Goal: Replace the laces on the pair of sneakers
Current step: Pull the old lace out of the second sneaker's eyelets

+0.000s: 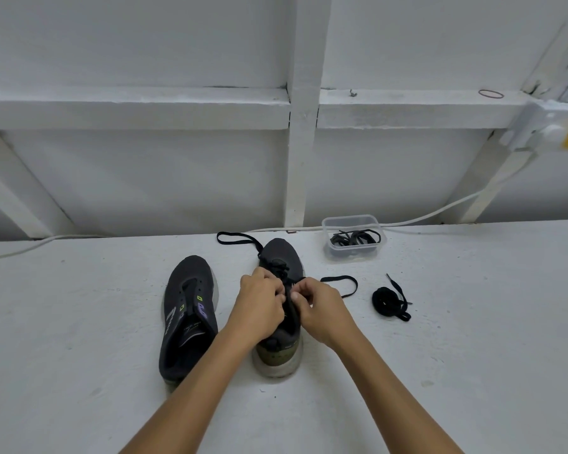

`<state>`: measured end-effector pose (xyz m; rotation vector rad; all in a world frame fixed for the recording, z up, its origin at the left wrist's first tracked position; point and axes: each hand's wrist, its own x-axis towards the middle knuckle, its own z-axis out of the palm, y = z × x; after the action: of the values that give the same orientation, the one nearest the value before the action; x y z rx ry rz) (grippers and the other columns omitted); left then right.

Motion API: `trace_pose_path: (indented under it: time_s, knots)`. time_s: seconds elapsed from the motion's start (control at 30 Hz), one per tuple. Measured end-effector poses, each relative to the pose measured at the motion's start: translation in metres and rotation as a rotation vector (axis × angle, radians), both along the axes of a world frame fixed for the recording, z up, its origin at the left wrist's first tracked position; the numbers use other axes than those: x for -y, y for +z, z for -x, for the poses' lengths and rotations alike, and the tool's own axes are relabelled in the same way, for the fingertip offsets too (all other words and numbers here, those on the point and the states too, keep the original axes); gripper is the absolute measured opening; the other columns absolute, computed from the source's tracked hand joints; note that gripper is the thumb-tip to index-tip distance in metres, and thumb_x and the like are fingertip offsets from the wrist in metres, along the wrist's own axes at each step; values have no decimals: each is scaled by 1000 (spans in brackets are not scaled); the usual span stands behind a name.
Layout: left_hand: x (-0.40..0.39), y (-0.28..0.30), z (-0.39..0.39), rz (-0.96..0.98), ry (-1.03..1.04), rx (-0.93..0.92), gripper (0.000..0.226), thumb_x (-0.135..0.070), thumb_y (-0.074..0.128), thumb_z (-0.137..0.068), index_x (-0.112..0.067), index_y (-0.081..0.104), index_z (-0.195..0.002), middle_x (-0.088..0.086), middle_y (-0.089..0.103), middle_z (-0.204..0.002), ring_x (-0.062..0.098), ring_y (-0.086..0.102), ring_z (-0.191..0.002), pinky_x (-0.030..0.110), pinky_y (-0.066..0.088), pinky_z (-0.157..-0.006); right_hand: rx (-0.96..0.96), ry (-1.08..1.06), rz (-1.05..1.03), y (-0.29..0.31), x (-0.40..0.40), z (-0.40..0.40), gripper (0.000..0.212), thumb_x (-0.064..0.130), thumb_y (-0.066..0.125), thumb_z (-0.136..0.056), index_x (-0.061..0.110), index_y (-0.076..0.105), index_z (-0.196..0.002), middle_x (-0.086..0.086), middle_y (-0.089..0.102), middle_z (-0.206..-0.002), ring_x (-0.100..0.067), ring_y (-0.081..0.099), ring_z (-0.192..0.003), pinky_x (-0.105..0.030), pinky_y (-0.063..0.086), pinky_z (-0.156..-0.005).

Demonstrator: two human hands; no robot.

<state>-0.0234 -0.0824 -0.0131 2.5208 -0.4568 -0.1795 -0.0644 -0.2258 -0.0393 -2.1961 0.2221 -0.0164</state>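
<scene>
Dark and laceless, the left sneaker (188, 309) sits toward the left of the white surface (79, 322), eyelets bare. Beside it the left hand (259, 306) and right hand (318, 306) both pinch the black lace (340, 285) over the right sneaker (281, 303); its loose ends trail toward the far edge and off to the right. If one side is drawn tighter, the ends could finish uneven, or an eyelet might get skipped under the fingers. A coiled lace (389, 303) lies right of that, and further laces fill the clear tub (353, 237) near the far edge.
</scene>
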Motion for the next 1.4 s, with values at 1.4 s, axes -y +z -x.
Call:
trace_pose_path:
  time_s: [1.4]
  knots:
    - [-32,-11,17,455,384,-239,10,-26,59,-98,-28,68,-101,-15,67,-95,-4,61,-83,7,42,-64,163,-365,192,11,28,17,27,18,66,-95,27,63,-119,8,46,-114,0,59,-66,-25,40,-63]
